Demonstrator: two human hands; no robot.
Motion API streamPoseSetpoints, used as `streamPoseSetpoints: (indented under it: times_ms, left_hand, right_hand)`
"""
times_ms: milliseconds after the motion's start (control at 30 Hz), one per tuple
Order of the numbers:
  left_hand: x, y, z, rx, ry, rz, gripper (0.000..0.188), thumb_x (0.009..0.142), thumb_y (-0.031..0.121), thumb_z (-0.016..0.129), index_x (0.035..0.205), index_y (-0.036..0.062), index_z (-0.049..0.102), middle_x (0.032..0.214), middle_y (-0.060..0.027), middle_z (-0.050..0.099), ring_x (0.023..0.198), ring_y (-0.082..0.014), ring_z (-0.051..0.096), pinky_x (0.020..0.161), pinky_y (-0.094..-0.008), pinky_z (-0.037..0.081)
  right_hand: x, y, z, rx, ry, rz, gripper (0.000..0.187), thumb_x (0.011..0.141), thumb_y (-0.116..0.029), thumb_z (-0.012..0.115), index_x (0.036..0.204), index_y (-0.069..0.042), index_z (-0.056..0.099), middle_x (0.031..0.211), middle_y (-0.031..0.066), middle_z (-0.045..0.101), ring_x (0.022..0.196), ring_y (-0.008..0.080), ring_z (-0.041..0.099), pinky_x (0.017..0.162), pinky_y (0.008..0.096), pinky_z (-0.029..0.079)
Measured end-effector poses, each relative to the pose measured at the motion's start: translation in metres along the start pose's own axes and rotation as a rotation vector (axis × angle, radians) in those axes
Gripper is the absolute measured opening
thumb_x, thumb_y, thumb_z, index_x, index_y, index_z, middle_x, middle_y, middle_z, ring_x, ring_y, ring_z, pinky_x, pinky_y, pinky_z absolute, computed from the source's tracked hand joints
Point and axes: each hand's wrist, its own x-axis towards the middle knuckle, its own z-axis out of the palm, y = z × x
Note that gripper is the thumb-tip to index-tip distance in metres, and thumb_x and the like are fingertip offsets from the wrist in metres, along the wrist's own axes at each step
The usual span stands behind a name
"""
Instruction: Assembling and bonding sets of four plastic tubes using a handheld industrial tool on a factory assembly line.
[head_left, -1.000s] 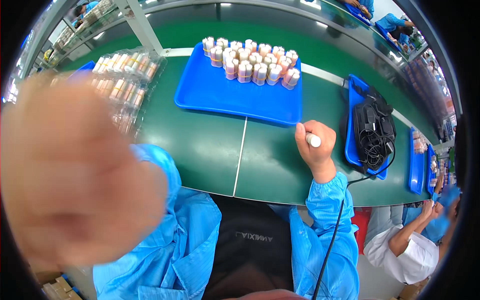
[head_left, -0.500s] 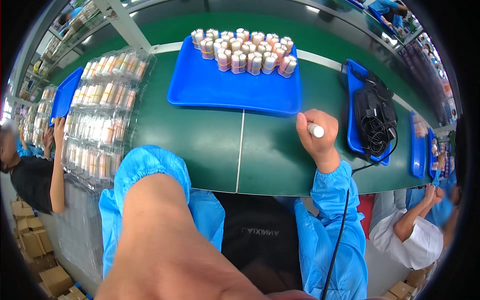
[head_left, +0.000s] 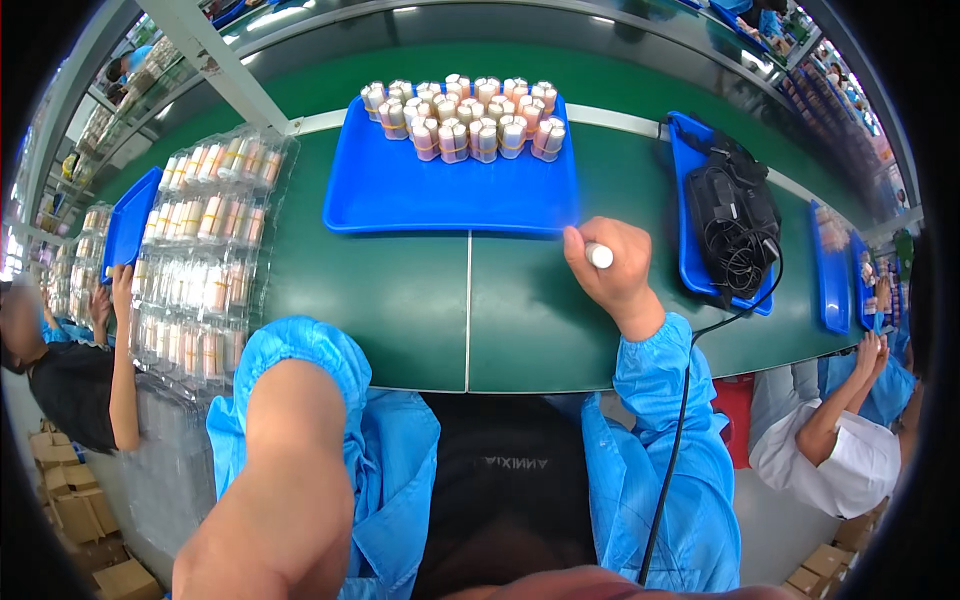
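My right hand [head_left: 615,275] is closed around a small white cylindrical object [head_left: 599,256]. It rests on the green table [head_left: 400,300], just at the front right corner of a large blue tray [head_left: 450,215]. Bundles of small pale cylinders [head_left: 460,125] stand along the tray's far edge. My left forearm [head_left: 280,480], bare below a blue sleeve, rises close to the camera at the lower left. Its hand lies beyond the lower edge of the picture.
Clear plastic trays of cylinders [head_left: 205,250] are stacked at the left. A narrow blue tray [head_left: 690,250] at the right holds a black device [head_left: 735,215], and a black cable [head_left: 680,430] hangs by my right sleeve. Other people sit at the left [head_left: 70,370] and right [head_left: 840,440].
My left hand, which filled the left of the picture, has gone out of view and only the forearm shows. The right hand has kept its hold on the white object by the tray corner.
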Motion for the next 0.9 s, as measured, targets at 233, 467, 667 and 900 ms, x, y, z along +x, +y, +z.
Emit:
streamPoseSetpoints:
  times_ms: [233, 467, 667, 900]
  left_hand:
    - [-0.023, 0.046, -0.032, -0.248, 0.457, -0.569, 0.017, 0.096, 0.017, 0.058, 0.096, 0.0117, 0.074, 0.098, 0.0031, 0.073, 0.095, -0.0120, 0.063, 0.087, -0.0317, 0.051]
    - [-0.061, -0.028, -0.098, 0.751, -0.094, -0.305, 0.022, 0.096, 0.024, 0.057, 0.107, 0.0098, 0.070, 0.099, -0.0089, 0.070, 0.089, -0.0237, 0.064, 0.075, -0.0352, 0.050]
    - [-0.172, -0.070, -0.152, 1.314, -0.402, -1.070, 0.039, 0.087, 0.030, 0.064, 0.113, 0.0009, 0.064, 0.109, -0.0168, 0.063, 0.095, -0.0313, 0.063, 0.081, -0.0414, 0.053]
    - [-0.223, -0.070, -0.155, 1.397, -0.637, -1.380, 0.054, 0.079, 0.035, 0.075, 0.119, 0.0011, 0.061, 0.118, -0.0202, 0.059, 0.113, -0.0374, 0.057, 0.097, -0.0457, 0.048]
  right_hand:
    - [0.003, -0.005, -0.003, -0.024, 0.006, -0.025, 0.026, 0.082, -0.010, 0.077, 0.071, -0.008, 0.054, 0.056, 0.0079, 0.054, 0.048, 0.0272, 0.056, 0.044, 0.0372, 0.041]
    - [-0.004, 0.001, -0.001, -0.031, 0.003, -0.007, 0.026, 0.082, -0.009, 0.076, 0.070, -0.008, 0.054, 0.056, 0.0083, 0.053, 0.047, 0.0265, 0.054, 0.044, 0.0374, 0.040]
    - [-0.001, -0.002, -0.001, -0.010, 0.021, -0.021, 0.026, 0.083, -0.009, 0.076, 0.070, -0.007, 0.053, 0.057, 0.0070, 0.055, 0.047, 0.0248, 0.055, 0.044, 0.0354, 0.040]
    - [-0.003, 0.002, -0.001, -0.016, 0.002, 0.006, 0.025, 0.084, -0.008, 0.076, 0.072, -0.007, 0.054, 0.058, 0.0071, 0.055, 0.047, 0.0242, 0.054, 0.044, 0.0347, 0.041]
